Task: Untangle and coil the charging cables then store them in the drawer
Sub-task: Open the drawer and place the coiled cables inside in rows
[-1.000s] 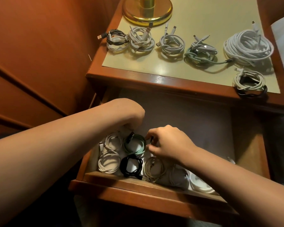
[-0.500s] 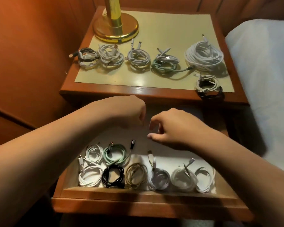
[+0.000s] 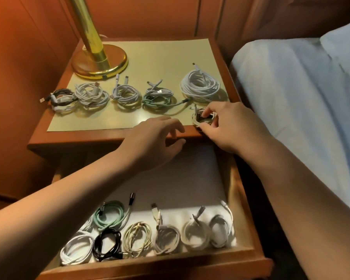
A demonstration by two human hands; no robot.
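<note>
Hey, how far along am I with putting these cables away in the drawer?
Done: several coils already lie in the open drawer, among them a green one and a black one. In hand: your right hand grips a small coil at the nightstand's front edge; your left hand hovers beside it. Left: five bundles on the top, including the big white one.

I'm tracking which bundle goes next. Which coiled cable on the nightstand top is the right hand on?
The small white-and-black coil at the front right corner, alone nearer the edge than the row of five. The right hand pinches it.
</note>
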